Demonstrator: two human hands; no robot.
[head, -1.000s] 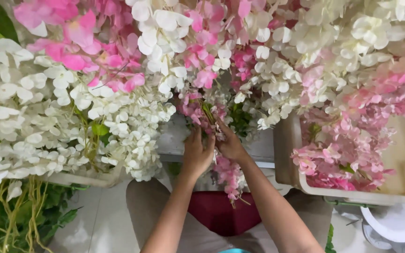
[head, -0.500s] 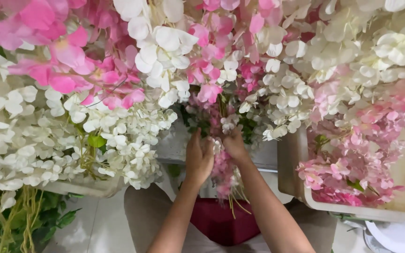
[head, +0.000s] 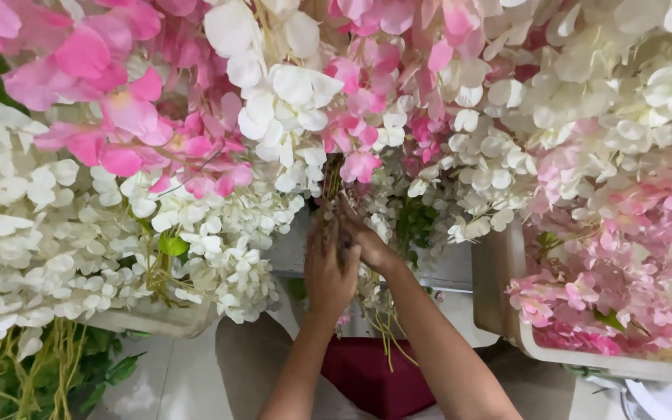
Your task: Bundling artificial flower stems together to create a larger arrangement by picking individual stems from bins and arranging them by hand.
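Both hands meet at the middle of the view, under a hanging mass of pink and white blossoms. The left hand point(head: 328, 268) shows its back, fingers together and pointing up, pressed against a bunch of stems point(head: 334, 180) that rises from between the hands into the flowers. The right hand point(head: 365, 239) lies just beside it, touching it, fingers curled around the same stems from the right; how tightly they close I cannot tell, as the left hand and blossoms hide the fingertips. Below the hands, thin stem ends point(head: 386, 330) hang down between the forearms. White blossoms point(head: 48, 233) fill the left, over a pale tray point(head: 149, 319). Pink blossoms point(head: 608, 288) lie in another tray point(head: 507, 288) on the right. A dark red cloth point(head: 367, 373) sits beneath the forearms.
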